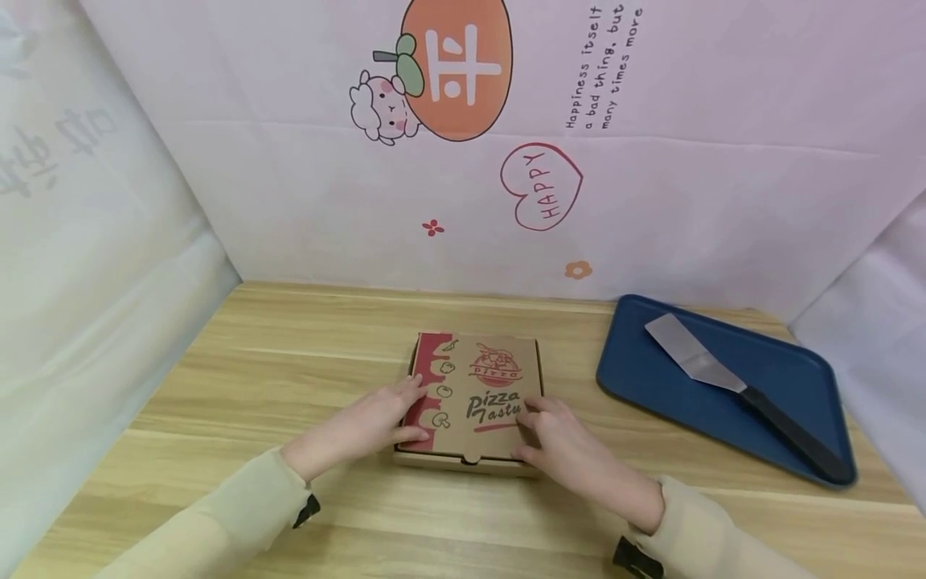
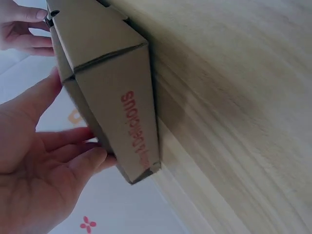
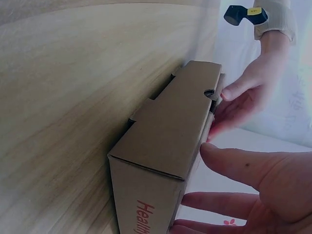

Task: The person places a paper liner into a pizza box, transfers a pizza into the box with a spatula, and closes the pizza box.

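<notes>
A closed cardboard pizza box (image 1: 477, 402) lies flat on the wooden table, its lid printed in red and black. At its left side, my left hand (image 1: 379, 422) touches the lid's edge with thumb and fingers spread. My right hand (image 1: 567, 446) rests on the opposite edge, thumb toward the front corner. In the left wrist view, the left hand (image 2: 44, 156) has its fingertips along the top edge of the box (image 2: 117, 102). The right wrist view shows the right hand (image 3: 258, 190) with straight thumb and fingers against the lid's rim.
To the right lies a blue tray (image 1: 629, 354). Across it rests a spatula (image 1: 694, 354) with a metal blade and black handle. Behind the wooden table (image 1: 311, 330) hangs a printed pink cloth (image 1: 311, 201); white cloth (image 1: 94, 265) covers the left side.
</notes>
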The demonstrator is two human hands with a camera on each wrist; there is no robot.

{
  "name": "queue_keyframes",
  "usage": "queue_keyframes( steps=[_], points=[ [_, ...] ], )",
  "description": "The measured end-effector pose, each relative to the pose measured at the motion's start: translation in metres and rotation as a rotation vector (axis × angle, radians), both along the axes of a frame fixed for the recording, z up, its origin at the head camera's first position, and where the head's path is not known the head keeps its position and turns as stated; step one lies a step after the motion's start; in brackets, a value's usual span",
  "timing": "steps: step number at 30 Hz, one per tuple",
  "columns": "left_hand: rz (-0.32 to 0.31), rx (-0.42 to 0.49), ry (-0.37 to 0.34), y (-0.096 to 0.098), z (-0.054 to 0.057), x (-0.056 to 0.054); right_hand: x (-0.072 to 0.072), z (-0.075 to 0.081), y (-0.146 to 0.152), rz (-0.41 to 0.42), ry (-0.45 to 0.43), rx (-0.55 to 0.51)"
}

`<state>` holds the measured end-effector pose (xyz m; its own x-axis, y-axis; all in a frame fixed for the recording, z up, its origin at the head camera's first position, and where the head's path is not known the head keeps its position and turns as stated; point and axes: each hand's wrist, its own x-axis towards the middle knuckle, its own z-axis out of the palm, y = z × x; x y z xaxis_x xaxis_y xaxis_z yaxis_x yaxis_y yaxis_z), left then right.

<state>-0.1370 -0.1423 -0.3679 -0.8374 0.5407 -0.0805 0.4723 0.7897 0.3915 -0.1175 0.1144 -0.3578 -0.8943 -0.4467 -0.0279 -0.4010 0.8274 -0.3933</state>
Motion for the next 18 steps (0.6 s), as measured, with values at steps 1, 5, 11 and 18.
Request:
queue_keyframes(
  steps=[1, 5, 11, 18],
  points=[
    [0.002, -0.009, -0.01, -0.001, -0.001, 0.0, 0.0, 0.0, 0.0, -0.005, -0.006, 0.0],
    [-0.002, -0.02, -0.046, -0.002, 0.0, -0.001, 0.001, 0.0, 0.0, -0.022, -0.021, 0.0],
    [0.008, -0.027, -0.092, -0.002, 0.003, -0.002, 0.0, -0.001, 0.001, -0.003, -0.008, -0.013],
    [0.026, -0.043, -0.08, -0.002, 0.006, -0.005, -0.01, -0.003, 0.006, 0.046, 0.008, -0.078]
  ],
)
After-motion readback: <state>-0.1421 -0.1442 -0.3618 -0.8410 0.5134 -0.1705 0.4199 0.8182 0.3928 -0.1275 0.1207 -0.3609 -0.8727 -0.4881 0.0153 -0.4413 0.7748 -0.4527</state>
